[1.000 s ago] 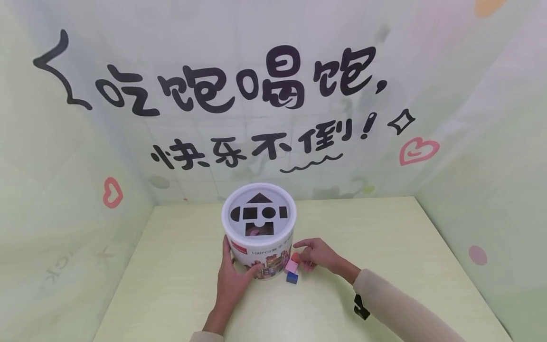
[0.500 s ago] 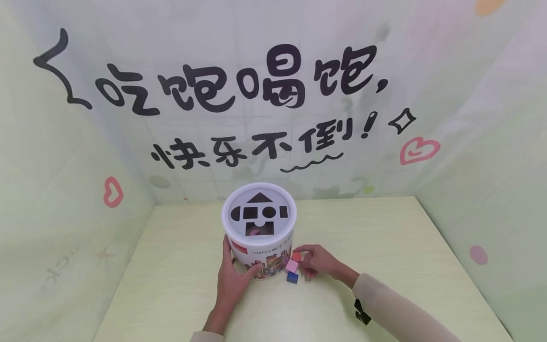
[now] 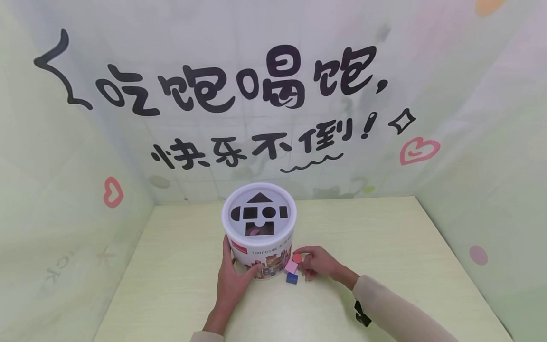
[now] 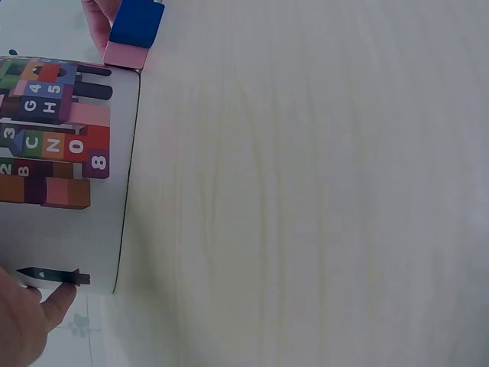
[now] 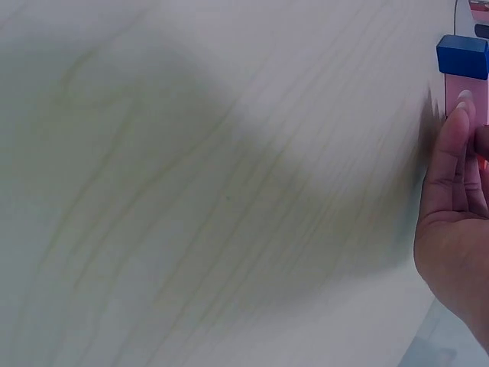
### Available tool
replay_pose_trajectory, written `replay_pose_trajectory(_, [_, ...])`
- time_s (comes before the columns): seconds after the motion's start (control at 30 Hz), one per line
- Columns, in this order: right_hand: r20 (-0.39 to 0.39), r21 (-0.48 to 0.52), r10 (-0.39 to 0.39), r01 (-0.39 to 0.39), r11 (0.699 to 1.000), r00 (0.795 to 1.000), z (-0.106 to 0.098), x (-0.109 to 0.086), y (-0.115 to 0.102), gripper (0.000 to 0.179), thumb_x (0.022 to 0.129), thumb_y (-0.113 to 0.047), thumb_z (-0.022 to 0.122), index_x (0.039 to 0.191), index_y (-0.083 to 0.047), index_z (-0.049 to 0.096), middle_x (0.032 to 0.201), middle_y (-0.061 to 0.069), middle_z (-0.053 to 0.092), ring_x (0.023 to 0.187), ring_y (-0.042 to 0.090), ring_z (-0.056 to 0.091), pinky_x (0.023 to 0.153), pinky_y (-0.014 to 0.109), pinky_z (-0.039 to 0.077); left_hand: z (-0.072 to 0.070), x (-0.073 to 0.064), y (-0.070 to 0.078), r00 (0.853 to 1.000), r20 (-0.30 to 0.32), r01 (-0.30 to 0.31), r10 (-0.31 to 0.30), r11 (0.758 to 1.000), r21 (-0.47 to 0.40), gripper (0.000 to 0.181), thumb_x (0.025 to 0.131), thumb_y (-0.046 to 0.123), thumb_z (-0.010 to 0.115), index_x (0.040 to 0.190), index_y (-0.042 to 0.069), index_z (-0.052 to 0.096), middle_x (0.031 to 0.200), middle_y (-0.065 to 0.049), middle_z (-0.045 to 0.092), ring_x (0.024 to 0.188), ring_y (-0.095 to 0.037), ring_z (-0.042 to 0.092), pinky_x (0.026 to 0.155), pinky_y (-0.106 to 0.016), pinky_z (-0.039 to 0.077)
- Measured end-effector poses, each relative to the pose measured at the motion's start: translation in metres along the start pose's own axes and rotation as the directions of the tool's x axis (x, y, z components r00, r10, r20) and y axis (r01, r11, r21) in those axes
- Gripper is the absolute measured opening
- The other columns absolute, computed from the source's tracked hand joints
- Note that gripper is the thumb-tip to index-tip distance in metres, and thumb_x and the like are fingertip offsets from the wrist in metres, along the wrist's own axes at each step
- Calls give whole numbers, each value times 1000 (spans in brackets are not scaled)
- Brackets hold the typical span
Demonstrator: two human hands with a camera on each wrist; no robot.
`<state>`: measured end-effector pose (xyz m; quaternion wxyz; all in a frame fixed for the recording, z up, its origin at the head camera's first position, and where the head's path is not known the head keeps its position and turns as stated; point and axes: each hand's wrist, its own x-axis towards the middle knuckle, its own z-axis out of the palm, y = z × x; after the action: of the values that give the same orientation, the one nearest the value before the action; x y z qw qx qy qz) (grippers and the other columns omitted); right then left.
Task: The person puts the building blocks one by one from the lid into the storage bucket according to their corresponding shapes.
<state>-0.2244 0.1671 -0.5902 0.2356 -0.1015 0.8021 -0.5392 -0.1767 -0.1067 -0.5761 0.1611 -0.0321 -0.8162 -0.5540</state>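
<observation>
A white lidded bucket [image 3: 239, 256] with shape cut-outs in its lid and printed toy blocks on its wall stands on the table. My left hand [image 3: 232, 280] grips it from the left, thumb on the front and fingers round the side. At the bucket's right foot, a red round block [image 3: 297, 258], a pink block [image 3: 291, 266] and a blue block [image 3: 292, 278] sit close together. My right hand [image 3: 318, 263] curls its fingers round the red block, index finger reaching behind it. In the right wrist view, fingertips [image 5: 463, 103] overlap the pink block, just below the blue block.
The pale wooden table [image 3: 179, 304] ends at a printed backdrop [image 3: 273, 114] behind the bucket, with side walls left and right. A black strap end [image 3: 362, 313] hangs under the right sleeve [image 3: 397, 308]. Something pink shows through the lid's lower cut-out [image 3: 260, 229].
My right hand has shifted slightly down, its index finger lower, with more of the red block showing. The left hand and bucket stay in place.
</observation>
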Motion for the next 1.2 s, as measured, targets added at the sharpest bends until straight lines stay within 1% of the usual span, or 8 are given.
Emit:
replay_pose_trajectory(0.17, [0, 7, -12, 12, 1000, 1000, -2, -1, -2, 33, 84, -8, 60, 117, -8, 59, 68, 12, 63, 53, 21, 58, 51, 35, 54, 0, -1, 0, 1000, -3, 9, -9, 1000, -4, 113, 62, 44, 81, 145, 36, 5, 143, 12, 28, 127, -19, 31, 97, -45, 38])
replay_pose_trajectory(0.37, [-31, -14, -41, 41, 999, 999, -8, -1, -9, 31, 85, -8, 58, 115, -9, 60, 67, 12, 63, 54, 23, 58, 52, 36, 54, 0, -2, -2, 1000, -5, 8, -8, 1000, -1, 113, 62, 44, 81, 145, 36, 5, 143, 11, 28, 127, -19, 31, 97, -46, 38])
replay_pose_trajectory(0.57, [-74, 10, -29, 29, 1000, 997, -19, 0, -25, 28, 85, -11, 61, 113, -6, 60, 70, 18, 63, 56, 24, 59, 53, 38, 55, 1, -2, -2, 1000, -3, 14, -14, 1000, 5, 113, 62, 45, 80, 145, 37, 5, 143, 11, 28, 127, -19, 31, 97, -45, 38])
replay_pose_trajectory(0.7, [-95, 45, -39, 43, 998, 995, -28, 2, -35, 34, 85, -15, 63, 116, -4, 57, 75, 21, 63, 57, 26, 60, 54, 38, 55, 1, -2, -1, 1000, -3, 20, -20, 1000, 5, 113, 62, 45, 80, 145, 37, 4, 144, 11, 27, 127, -20, 31, 97, -45, 38])
replay_pose_trajectory(0.8, [-108, 74, -42, 50, 996, 993, -35, 4, -41, 35, 86, -16, 63, 118, -3, 56, 75, 20, 63, 58, 27, 61, 56, 39, 56, 1, -2, -1, 1000, -1, 25, -25, 1000, 11, 112, 62, 46, 80, 145, 37, 4, 144, 10, 27, 127, -20, 31, 97, -45, 38])
replay_pose_trajectory(0.97, [-132, 99, -19, 33, 995, 991, -44, 7, -56, 36, 85, -18, 64, 117, -4, 57, 74, 16, 65, 62, 29, 64, 59, 38, 56, 1, -2, -2, 999, -2, 37, -37, 999, 16, 112, 62, 47, 79, 145, 38, 4, 144, 9, 27, 127, -20, 31, 98, -43, 37])
replay_pose_trajectory(1.07, [-141, 98, -18, 32, 995, 990, -48, 7, -65, 36, 84, -20, 65, 116, -5, 57, 75, 16, 65, 64, 29, 64, 60, 38, 56, 1, -1, -1, 999, -5, 39, -38, 999, 18, 111, 62, 48, 79, 145, 38, 4, 144, 9, 27, 127, -19, 31, 98, -42, 37])
replay_pose_trajectory(1.2, [-141, 106, -33, 48, 993, 989, -51, 6, -76, 36, 84, -20, 65, 116, -4, 57, 78, 21, 65, 66, 30, 65, 61, 39, 56, 0, -1, 0, 1000, -3, 30, -29, 999, 23, 111, 63, 49, 78, 145, 38, 4, 145, 9, 26, 127, -19, 31, 98, -42, 38])
